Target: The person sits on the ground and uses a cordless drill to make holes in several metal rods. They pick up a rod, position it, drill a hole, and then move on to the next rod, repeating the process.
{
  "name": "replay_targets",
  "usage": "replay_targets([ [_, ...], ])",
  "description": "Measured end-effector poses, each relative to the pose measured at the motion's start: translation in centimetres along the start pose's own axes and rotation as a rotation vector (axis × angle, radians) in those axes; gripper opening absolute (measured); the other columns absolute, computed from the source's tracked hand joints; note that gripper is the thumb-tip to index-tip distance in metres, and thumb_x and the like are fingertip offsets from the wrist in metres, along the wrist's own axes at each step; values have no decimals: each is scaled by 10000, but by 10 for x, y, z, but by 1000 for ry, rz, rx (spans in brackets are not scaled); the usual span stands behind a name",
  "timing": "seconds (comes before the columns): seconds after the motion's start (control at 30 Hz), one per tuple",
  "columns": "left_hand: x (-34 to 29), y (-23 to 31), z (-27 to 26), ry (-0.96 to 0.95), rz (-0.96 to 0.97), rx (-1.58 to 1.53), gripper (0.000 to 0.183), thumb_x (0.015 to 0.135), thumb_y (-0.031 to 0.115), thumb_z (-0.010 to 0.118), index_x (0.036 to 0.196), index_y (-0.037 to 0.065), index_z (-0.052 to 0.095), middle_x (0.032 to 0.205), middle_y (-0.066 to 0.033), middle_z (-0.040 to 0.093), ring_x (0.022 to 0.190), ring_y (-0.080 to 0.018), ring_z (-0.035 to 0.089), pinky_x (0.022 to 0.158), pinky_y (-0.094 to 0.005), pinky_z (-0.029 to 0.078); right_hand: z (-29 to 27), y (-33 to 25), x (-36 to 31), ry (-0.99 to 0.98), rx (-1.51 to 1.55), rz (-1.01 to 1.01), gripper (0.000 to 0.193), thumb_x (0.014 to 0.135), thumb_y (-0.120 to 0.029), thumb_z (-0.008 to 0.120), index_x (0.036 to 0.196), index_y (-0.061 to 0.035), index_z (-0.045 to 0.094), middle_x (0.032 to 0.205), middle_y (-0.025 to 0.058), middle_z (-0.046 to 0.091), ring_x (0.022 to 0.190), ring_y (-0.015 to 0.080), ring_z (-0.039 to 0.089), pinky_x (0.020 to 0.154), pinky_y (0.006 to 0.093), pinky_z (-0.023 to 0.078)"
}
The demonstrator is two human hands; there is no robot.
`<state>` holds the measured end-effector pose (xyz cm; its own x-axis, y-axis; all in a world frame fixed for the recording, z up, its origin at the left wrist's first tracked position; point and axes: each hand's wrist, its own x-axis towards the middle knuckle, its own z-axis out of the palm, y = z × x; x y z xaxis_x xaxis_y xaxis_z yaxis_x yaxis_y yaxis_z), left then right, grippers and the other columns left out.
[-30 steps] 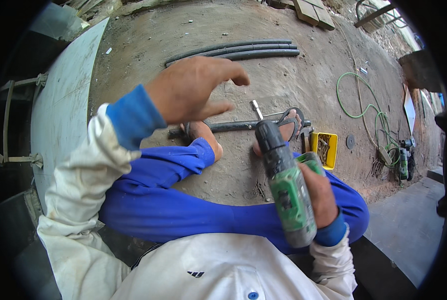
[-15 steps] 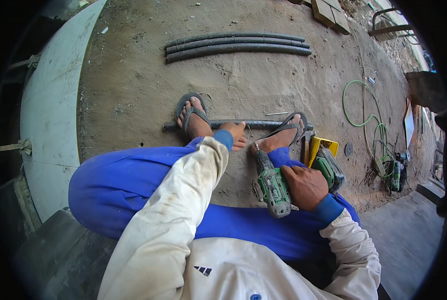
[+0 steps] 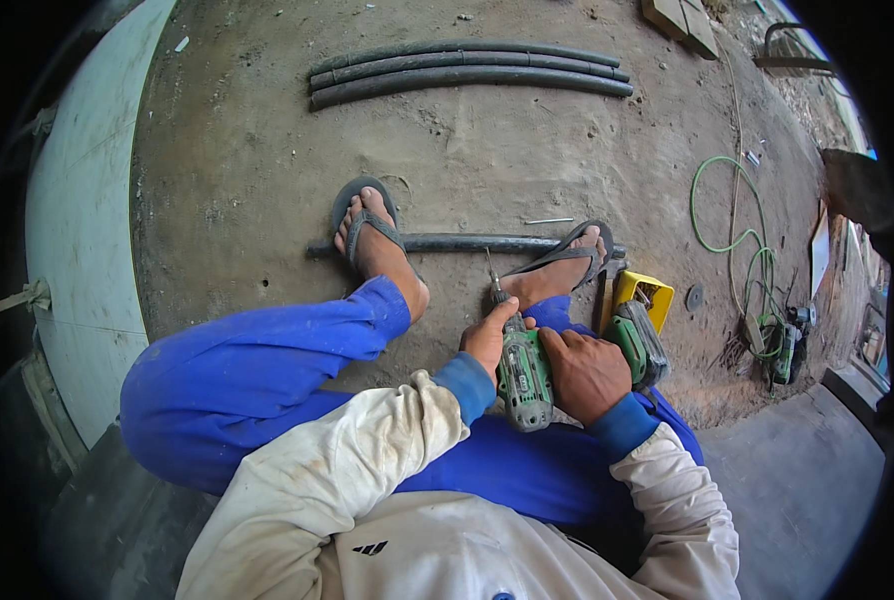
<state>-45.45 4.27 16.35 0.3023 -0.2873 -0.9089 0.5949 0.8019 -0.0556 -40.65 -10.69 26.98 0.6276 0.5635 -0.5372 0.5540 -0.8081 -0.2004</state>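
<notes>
My right hand (image 3: 587, 370) is wrapped round the handle of a green cordless drill (image 3: 527, 380), its battery sticking out to the right. With its fingers closed round the front of the drill, by the chuck, my left hand (image 3: 489, 338) steadies it from the left. A thin drill bit (image 3: 492, 265) points away from me, its tip at the near edge of a dark pipe (image 3: 447, 243); whether it touches cannot be told. The pipe lies crosswise on the ground, under my sandalled feet (image 3: 372, 225) at both ends.
Several dark pipes (image 3: 467, 75) lie side by side farther off. A thin metal rod (image 3: 549, 220) rests beyond the pipe. To the right are a yellow container (image 3: 657, 290), a hammer-like tool (image 3: 610, 280), a grey disc (image 3: 695, 297), a green cord (image 3: 702, 240) and a green power tool (image 3: 789, 350).
My left hand has come back from the pipe and now grips the front of the drill. The drill has shifted slightly left, and its bit now shows at the pipe.
</notes>
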Motion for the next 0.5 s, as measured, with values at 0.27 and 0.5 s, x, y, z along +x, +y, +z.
replay_targets([
  [0.27,4,-1,-7,-16,46,57,409,977,432,763,1138,67,672,1044,-103,774,886,-217,758,797,-401,639,1,-9,2,47,-46,9,139,959,-184,605,1079,-118,626,830,78,681,769,273,737,682,431,568],
  [0.5,9,7,0,-37,69,100,428,1000,441,734,1138,41,666,1036,-111,777,863,-218,757,778,-403,640,-13,-3,11,-34,6,11,163,936,-173,637,1074,-89,622,871,126,726,773,330,757,660,460,585],
])
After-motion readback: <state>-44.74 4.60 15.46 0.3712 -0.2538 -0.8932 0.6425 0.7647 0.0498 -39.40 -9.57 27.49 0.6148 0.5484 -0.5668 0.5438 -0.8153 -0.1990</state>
